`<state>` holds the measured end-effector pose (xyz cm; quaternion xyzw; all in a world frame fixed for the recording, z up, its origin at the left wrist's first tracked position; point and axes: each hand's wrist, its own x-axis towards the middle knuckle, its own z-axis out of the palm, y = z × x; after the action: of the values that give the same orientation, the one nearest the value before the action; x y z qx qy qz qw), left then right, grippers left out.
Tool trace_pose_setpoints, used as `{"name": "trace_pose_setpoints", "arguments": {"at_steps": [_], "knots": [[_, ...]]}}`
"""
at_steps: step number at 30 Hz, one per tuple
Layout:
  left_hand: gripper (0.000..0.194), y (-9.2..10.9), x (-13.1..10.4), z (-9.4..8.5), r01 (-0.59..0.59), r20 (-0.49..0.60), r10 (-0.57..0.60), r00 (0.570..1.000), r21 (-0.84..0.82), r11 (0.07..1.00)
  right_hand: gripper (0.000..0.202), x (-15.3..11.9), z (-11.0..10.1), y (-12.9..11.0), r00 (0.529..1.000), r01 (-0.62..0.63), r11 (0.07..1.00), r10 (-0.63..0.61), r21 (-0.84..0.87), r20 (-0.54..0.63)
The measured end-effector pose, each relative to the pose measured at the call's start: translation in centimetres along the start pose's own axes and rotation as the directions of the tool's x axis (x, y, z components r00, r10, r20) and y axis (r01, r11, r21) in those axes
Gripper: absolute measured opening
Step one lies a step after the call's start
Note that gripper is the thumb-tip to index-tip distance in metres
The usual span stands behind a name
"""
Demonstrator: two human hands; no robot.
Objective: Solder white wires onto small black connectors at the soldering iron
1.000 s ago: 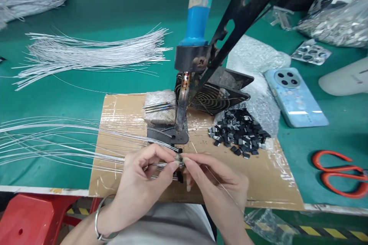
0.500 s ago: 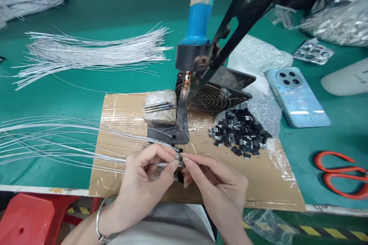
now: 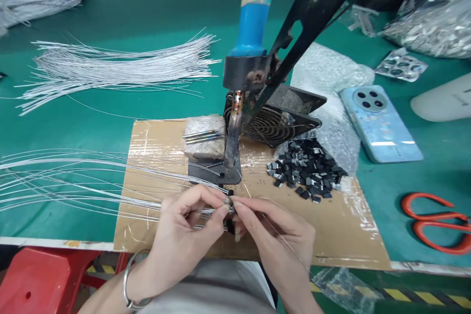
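Note:
Over the cardboard, my left hand [image 3: 193,230] pinches the ends of thin white wires [image 3: 142,202] between thumb and index finger. My right hand [image 3: 277,238] meets it tip to tip, thumb and index closed at the wire ends. A thin silvery strand, which looks like solder wire [image 3: 285,243], runs through the right hand and sticks out toward the iron. The small piece between the fingertips is mostly hidden. Small black connectors [image 3: 230,226] show just beside and below the fingertips. Above the hands, the soldering iron [image 3: 231,144] points down in its stand.
Loose black connectors [image 3: 312,169] lie piled right of a black fan [image 3: 275,125]. A wrapped block [image 3: 204,149] stands left of the iron tip. A white wire bundle [image 3: 125,66] lies at the back left. Rightward are a blue phone [image 3: 382,125] and red-handled scissors [image 3: 434,228].
Hardly anything differs. Both hands keep the same pinch at the wire ends, and the view has shifted very slightly.

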<state>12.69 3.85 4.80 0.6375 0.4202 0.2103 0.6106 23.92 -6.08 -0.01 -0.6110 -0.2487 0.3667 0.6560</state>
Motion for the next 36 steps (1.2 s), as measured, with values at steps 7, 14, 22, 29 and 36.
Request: {"name": "trace_pose_setpoints", "arguments": {"at_steps": [7,14,22,29,36], "knots": [[0.013,-0.1,-0.2,0.1,0.015,0.011,-0.015,1.000,-0.009,1.000,0.021,0.0,0.2,0.1,1.000,0.014,1.000,-0.014,0.018,0.002],[0.013,-0.4,-0.1,0.0,0.050,0.014,-0.051,0.999,0.044,0.998,0.026,-0.3,-0.3,-0.1,0.996,0.082,0.983,-0.085,-0.166,-0.015],[0.014,-1.1,0.2,0.1,0.061,-0.015,-0.059,0.998,0.109,0.992,0.029,-0.7,-1.8,-0.8,0.964,0.186,0.880,-0.248,-0.437,-0.090],[0.014,-1.0,0.5,0.0,0.048,-0.031,-0.045,0.999,0.119,0.992,0.012,-1.1,-1.8,-1.2,0.973,0.161,0.879,-0.218,-0.449,-0.076],[0.013,-0.8,0.5,0.1,0.057,-0.041,-0.053,0.998,0.104,0.993,0.015,-0.5,-1.3,-2.0,0.969,0.241,0.888,-0.245,-0.391,0.041]]}}
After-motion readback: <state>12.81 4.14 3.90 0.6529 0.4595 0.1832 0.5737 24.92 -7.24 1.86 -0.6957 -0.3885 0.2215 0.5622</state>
